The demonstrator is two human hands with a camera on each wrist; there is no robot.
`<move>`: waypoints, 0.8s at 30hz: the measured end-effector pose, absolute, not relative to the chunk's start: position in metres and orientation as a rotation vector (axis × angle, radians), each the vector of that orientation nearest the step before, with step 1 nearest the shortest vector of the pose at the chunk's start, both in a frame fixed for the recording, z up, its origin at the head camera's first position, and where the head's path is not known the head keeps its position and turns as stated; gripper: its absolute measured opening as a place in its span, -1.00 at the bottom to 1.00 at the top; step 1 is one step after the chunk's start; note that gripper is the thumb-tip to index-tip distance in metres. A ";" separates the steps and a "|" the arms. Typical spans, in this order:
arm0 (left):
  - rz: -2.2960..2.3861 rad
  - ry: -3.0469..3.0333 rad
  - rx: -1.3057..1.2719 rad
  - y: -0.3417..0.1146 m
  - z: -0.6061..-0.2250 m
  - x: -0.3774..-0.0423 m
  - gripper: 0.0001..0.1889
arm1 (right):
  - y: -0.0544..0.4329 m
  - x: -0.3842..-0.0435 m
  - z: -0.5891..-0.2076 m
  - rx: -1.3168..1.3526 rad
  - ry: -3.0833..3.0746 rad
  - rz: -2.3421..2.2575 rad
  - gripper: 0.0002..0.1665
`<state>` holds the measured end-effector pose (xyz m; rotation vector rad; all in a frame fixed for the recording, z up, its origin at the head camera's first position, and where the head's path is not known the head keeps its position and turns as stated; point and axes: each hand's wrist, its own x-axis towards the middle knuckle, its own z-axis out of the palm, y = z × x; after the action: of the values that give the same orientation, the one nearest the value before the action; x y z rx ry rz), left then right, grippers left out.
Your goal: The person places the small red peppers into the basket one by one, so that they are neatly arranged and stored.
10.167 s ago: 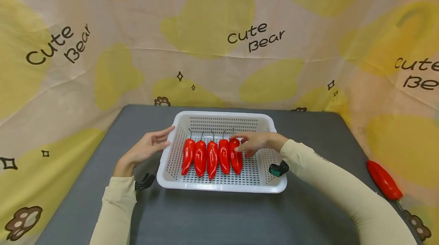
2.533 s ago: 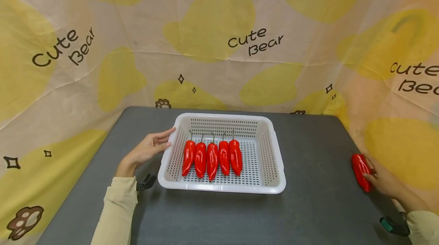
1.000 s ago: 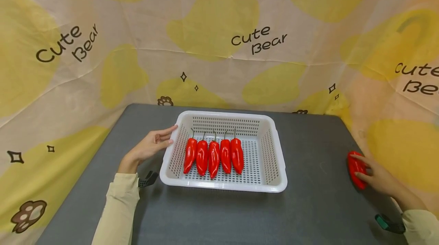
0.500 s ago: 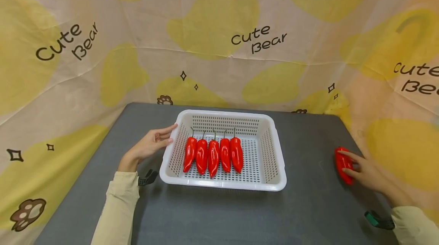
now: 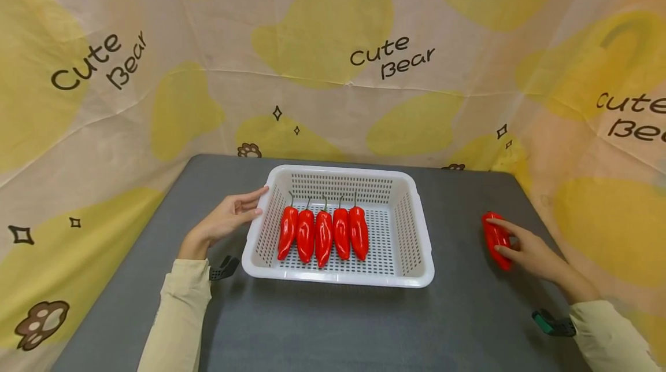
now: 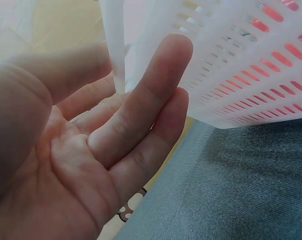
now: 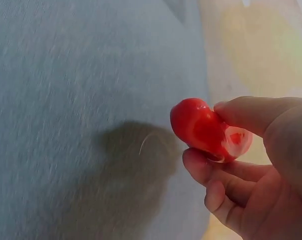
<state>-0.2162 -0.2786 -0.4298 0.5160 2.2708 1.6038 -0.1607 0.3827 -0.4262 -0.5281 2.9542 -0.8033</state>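
A white perforated plastic basket (image 5: 338, 283) stands on the grey table. Several glossy red chili peppers (image 5: 324, 239) lie side by side in it, stems toward the far wall. My left hand (image 5: 225, 220) holds the basket's left rim; in the left wrist view (image 6: 116, 55) the rim sits by the thumb, with two fingers (image 6: 166, 65) against the wall beneath it. Right of the basket, my right hand (image 5: 533, 251) pinches another red chili pepper (image 5: 494, 239) between thumb and fingers. In the right wrist view that pepper (image 7: 196, 122) is above the table, apart from its shadow.
The grey table (image 5: 333, 331) reaches out on both sides of the basket. A printed cloth (image 5: 322, 42) hangs behind it and along both sides. Inside the basket, bare floor (image 5: 382, 245) shows right of the peppers.
My right hand has left the basket, taken the pepper from the table's right edge and carried it leftward, toward the basket. My left hand stays at the left rim.
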 end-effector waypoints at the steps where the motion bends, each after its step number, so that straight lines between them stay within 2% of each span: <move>1: 1.601 2.273 0.514 -0.279 -0.430 -0.216 -0.30 | 0.379 -0.161 -0.424 -0.526 2.937 -0.817 -0.30; 24: 1.593 2.275 0.524 -0.280 -0.431 -0.218 -0.30 | 0.300 -0.162 -0.379 -0.654 2.926 -0.984 -0.25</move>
<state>-0.2181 -0.2798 -0.4311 0.5237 2.2746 1.5931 -0.1620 0.3002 -0.3793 -0.6538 2.9262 -0.9840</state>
